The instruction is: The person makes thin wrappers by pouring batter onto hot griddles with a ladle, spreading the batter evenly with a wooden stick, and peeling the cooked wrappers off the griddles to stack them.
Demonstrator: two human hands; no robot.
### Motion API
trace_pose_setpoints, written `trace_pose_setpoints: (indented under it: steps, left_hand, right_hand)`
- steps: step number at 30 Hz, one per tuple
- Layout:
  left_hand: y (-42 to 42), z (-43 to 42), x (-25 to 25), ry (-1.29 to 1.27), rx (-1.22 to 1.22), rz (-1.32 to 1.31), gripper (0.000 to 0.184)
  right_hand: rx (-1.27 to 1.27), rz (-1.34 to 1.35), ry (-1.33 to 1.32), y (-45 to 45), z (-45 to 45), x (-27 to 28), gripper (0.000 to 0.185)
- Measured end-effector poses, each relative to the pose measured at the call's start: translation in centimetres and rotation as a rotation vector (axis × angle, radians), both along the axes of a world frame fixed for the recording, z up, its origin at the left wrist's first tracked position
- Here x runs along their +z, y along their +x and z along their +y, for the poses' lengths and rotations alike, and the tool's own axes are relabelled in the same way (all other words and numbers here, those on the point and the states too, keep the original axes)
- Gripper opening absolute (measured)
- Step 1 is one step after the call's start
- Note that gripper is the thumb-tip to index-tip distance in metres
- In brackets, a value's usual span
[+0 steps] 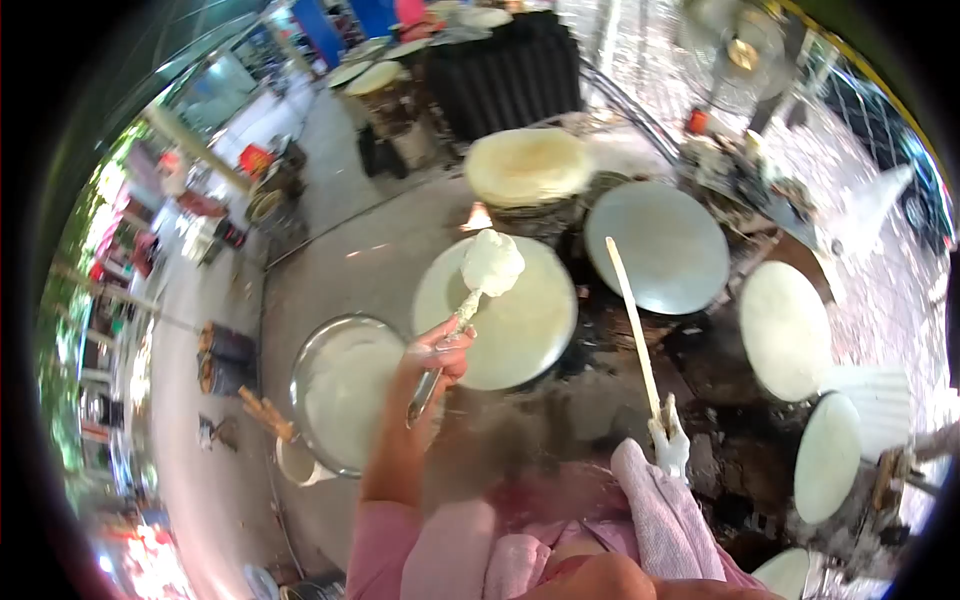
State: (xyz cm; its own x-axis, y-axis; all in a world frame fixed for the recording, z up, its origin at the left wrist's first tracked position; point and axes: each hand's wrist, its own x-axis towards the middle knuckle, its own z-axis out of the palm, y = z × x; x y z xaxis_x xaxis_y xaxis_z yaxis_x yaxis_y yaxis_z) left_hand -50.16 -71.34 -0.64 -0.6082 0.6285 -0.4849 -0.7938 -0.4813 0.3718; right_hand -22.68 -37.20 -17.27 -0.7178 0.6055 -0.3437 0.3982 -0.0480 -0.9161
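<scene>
My left hand (440, 355) is closed around the metal handle of a ladle (425, 395). Thick white batter (492, 262) heaps over the ladle's head and hides its shape. Beneath it lies a round, pale, flat surface (500, 340), perhaps a griddle coated with batter; I cannot tell whether the ladle touches it. My right hand (670, 445), in a white glove, grips the lower end of a long, thin wooden stick (632, 320). The stick's far tip overlaps a grey round griddle (665, 250). Left of my left forearm stands a metal basin (296, 400) holding white batter.
A stack of round flatbreads (528, 165) sits ahead. Pale discs (785, 330) lean at the right. A cup with a wooden-handled tool (268, 415) stands beside the basin. Behind are a black-draped table (505, 80) and a fan (742, 55).
</scene>
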Motion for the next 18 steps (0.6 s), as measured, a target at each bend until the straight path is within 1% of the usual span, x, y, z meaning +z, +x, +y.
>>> trace_pose_setpoints:
  steps: [1,2,3,5,6,7,8,9,11,12,13,15,17,18]
  left_hand:
    - [0.0,4.4,0.0,-0.048,-0.027,0.026,0.033]
    - [-0.2,9.0,0.6,-0.109,-0.046,0.042,0.033]
    - [-0.8,13.2,0.6,-0.105,-0.086,0.072,0.033]
    - [-1.9,20.7,0.4,-0.105,-0.170,0.124,0.033]
    - [-2.5,24.5,0.7,-0.079,-0.211,0.166,0.034]
    - [-3.4,28.0,-0.1,-0.164,-0.238,0.278,0.036]
    - [-4.3,31.4,-0.9,-0.180,-0.261,0.309,0.038]
    - [-5.2,34.8,-1.9,-0.199,-0.281,0.342,0.040]
    - [-7.3,41.0,-6.5,-0.234,-0.284,0.439,0.044]
    - [-8.2,43.7,-8.5,-0.209,-0.276,0.472,0.039]
    - [-8.3,46.3,-9.6,-0.231,-0.254,0.496,0.037]
    - [-8.7,50.8,-13.7,-0.234,-0.177,0.474,0.031]
    - [-9.2,53.2,-18.2,-0.418,-0.179,0.601,0.033]
    - [-9.4,53.7,-19.9,-0.510,-0.181,0.665,0.035]
  right_hand:
    - [0.010,0.000,0.068,0.5,3.2,-1.8,0.065]
    - [-0.020,-0.010,0.046,1.1,6.3,-3.5,0.061]
    - [-0.052,-0.019,0.024,1.5,9.1,-4.4,0.057]
    - [-0.113,-0.067,0.005,1.3,14.3,-3.8,0.054]
    - [-0.140,-0.244,-0.076,0.5,16.4,-1.7,0.054]
    - [-0.166,-0.120,0.003,-0.1,18.4,-2.9,0.054]
    - [-0.184,0.003,0.085,-0.7,20.3,-4.1,0.054]
    - [-0.204,0.061,0.127,-2.6,21.6,-3.6,0.054]
    - [-0.163,-0.008,0.232,-6.2,24.2,-2.3,0.053]
    - [-0.142,0.012,0.323,-8.2,25.2,-2.3,0.055]
    - [-0.123,0.029,0.413,-10.0,25.9,-2.5,0.056]
    - [-0.026,-0.240,0.566,-13.3,26.7,-2.5,0.059]
    - [0.095,-0.505,0.547,-15.4,27.3,-3.9,0.061]
    - [0.143,-0.593,0.504,-15.7,27.8,-4.9,0.063]
